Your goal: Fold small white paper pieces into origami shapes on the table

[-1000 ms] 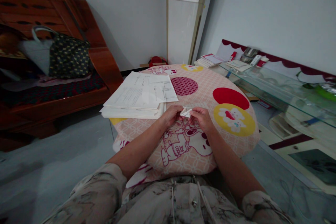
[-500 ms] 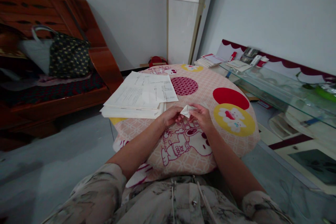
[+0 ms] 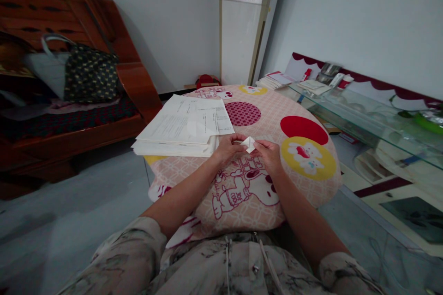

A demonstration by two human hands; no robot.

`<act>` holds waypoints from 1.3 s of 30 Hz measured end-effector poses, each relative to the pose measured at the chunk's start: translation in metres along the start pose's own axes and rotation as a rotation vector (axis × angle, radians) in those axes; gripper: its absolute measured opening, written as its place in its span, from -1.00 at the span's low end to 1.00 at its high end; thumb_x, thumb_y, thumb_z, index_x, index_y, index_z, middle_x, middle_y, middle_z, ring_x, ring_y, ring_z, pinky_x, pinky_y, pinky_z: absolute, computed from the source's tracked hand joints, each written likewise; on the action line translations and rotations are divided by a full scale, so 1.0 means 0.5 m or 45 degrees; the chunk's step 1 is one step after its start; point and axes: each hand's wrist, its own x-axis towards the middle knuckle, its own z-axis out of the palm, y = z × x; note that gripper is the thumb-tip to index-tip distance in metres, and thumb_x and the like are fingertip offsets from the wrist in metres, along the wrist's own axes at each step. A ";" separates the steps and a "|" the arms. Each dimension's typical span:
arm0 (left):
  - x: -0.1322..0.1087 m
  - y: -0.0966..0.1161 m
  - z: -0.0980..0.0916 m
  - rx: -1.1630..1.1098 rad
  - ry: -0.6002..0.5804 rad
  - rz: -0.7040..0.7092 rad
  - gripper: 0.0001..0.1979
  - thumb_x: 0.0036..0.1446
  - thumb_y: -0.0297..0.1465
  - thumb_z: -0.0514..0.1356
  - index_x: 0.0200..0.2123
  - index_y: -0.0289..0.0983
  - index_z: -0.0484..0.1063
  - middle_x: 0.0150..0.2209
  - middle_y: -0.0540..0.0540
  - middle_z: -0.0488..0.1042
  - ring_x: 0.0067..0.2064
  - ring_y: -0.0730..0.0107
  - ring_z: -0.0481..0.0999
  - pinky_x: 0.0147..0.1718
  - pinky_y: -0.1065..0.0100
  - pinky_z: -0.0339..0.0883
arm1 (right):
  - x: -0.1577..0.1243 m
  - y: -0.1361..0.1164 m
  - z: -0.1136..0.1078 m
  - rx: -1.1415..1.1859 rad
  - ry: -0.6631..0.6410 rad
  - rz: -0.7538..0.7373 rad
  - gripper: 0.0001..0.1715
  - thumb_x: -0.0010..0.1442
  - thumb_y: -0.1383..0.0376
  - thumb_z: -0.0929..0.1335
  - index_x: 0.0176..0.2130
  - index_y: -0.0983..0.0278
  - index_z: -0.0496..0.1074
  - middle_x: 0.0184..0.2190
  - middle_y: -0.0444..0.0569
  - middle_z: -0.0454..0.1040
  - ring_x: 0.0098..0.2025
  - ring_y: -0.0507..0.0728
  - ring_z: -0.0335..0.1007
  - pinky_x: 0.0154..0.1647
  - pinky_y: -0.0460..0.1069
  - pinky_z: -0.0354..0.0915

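Note:
A small folded piece of white paper (image 3: 248,143) is held between both my hands over the cartoon-print cloth on the round table (image 3: 304,179). My left hand (image 3: 229,148) pinches its left side with closed fingers. My right hand (image 3: 269,154) pinches its right side, fingers also closed. The paper looks like a small diamond shape, raised slightly above the cloth. A thick stack of printed white sheets (image 3: 183,126) lies on the table just left of and beyond my left hand.
A wooden bench (image 3: 69,115) with a dark patterned bag (image 3: 90,73) stands at left. A glass-topped low cabinet (image 3: 374,120) with books and small items runs along the right. A tall white appliance (image 3: 242,23) stands against the far wall.
Both hands shifted slightly and turned the folded paper, which now shows a flatter diamond face and sits a little higher between the fingertips.

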 end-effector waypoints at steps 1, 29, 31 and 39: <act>0.002 -0.003 -0.002 0.040 0.005 0.015 -0.62 -0.27 -0.45 0.45 -0.30 -0.38 0.52 -0.45 -0.05 0.55 -0.49 0.49 0.48 -0.46 0.46 0.36 | 0.001 0.002 0.000 -0.008 -0.003 0.000 -0.70 -0.13 0.11 0.52 -0.39 0.23 0.60 -0.57 -0.12 0.55 -0.57 0.12 0.46 -0.50 0.03 0.49; -0.002 -0.009 0.003 1.061 0.147 0.530 -0.87 -0.02 -0.58 0.27 -0.38 -0.30 0.59 -0.42 -0.03 0.55 -0.41 0.45 0.48 -0.40 0.45 0.34 | -0.015 -0.004 -0.002 -0.698 0.067 -0.522 -0.76 0.08 0.22 0.34 -0.32 0.31 0.55 -0.47 -0.05 0.55 -0.46 0.11 0.45 -0.43 -0.05 0.34; -0.004 -0.007 0.005 1.118 0.156 0.569 -0.86 -0.02 -0.58 0.27 -0.38 -0.29 0.59 -0.42 -0.03 0.55 -0.39 0.44 0.48 -0.38 0.44 0.34 | -0.014 -0.003 -0.002 -0.699 0.081 -0.512 -0.75 0.07 0.22 0.34 -0.31 0.31 0.55 -0.47 -0.05 0.55 -0.47 0.11 0.45 -0.44 -0.05 0.33; -0.005 -0.009 0.004 1.235 0.121 0.639 -0.83 0.00 -0.61 0.25 -0.35 -0.29 0.59 -0.41 -0.05 0.55 -0.36 0.42 0.49 -0.36 0.42 0.33 | -0.016 -0.005 0.001 -0.765 0.123 -0.543 -0.74 0.04 0.24 0.33 -0.34 0.30 0.58 -0.48 -0.04 0.56 -0.47 0.12 0.47 -0.41 -0.04 0.35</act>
